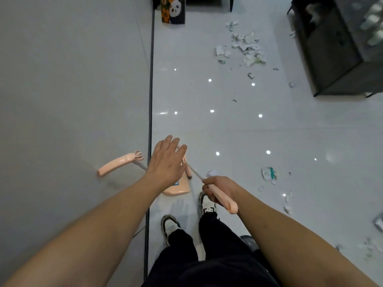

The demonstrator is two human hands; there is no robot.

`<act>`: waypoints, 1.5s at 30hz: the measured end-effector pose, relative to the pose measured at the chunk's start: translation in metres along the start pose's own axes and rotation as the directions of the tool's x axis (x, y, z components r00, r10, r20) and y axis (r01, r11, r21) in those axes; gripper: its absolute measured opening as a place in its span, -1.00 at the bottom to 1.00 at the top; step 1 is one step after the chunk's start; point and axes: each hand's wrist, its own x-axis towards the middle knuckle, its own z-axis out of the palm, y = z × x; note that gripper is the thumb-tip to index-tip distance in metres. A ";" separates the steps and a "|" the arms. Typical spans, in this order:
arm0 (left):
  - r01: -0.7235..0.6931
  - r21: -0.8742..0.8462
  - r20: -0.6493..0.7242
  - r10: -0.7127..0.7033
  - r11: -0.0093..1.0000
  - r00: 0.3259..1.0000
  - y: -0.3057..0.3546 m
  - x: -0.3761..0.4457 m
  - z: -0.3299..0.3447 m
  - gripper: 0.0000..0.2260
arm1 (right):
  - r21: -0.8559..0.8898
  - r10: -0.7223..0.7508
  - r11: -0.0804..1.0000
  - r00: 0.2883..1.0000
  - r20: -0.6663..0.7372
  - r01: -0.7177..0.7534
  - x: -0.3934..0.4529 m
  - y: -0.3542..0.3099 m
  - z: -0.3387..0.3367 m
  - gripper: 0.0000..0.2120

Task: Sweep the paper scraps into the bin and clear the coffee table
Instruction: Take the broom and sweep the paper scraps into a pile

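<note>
My right hand [215, 187] grips the pink handle of a broom [224, 200] whose thin white shaft runs down to the left. My left hand [166, 160] hovers with straight, spread fingers over the pink dustpan [178, 188] standing against the wall. The dustpan's pink handle [118, 165] sticks out left of my left hand, apart from it. Torn paper scraps [246, 47] lie piled on the white tiles far ahead on the right. More paper scraps [268, 173] lie closer on the right. The dark glass coffee table [339, 59] stands at the top right.
A grey wall [72, 79] fills the left half, with a dark skirting line down the middle. A panda-print bag [173, 10] stands by the wall far ahead. My two shoes [170, 224] are on the glossy white floor below my hands.
</note>
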 end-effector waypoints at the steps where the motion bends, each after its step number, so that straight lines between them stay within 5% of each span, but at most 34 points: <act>1: -0.018 -0.005 0.004 0.018 1.000 1.000 0.010 0.003 0.001 -0.49 | 0.053 0.001 0.999 1.000 -0.018 0.000 -0.004 0.003 -0.010 -0.84; 15: -0.113 -0.023 0.282 0.115 0.993 0.952 0.164 0.087 0.018 -0.49 | 0.472 0.025 0.881 0.995 -0.096 0.024 -0.025 0.040 -0.218 -0.94; 21: -0.169 -0.161 0.430 0.223 0.972 0.875 0.277 0.132 0.025 -0.48 | 0.334 0.013 0.938 0.954 -0.299 0.092 -0.065 0.056 -0.313 -0.80; 25: -0.220 -0.178 0.466 0.279 0.959 0.840 0.326 0.155 0.024 -0.47 | 0.335 -0.001 0.928 0.901 -0.433 0.162 -0.075 0.064 -0.356 -0.88; 32: -0.274 -0.133 0.449 0.304 0.953 0.840 0.365 0.192 0.015 -0.50 | 0.428 -0.009 0.855 0.835 -0.550 0.291 -0.069 0.055 -0.377 -0.96; 37: -0.298 -0.106 0.476 0.312 0.949 0.822 0.364 0.218 0.007 -0.49 | 0.503 -0.049 0.804 0.879 -0.474 0.316 -0.070 0.025 -0.379 -0.87; 45: -0.241 -0.159 0.428 0.287 0.957 0.857 0.316 0.308 -0.022 -0.49 | 0.298 -0.129 0.923 0.926 -0.356 0.243 -0.051 -0.105 -0.358 -0.84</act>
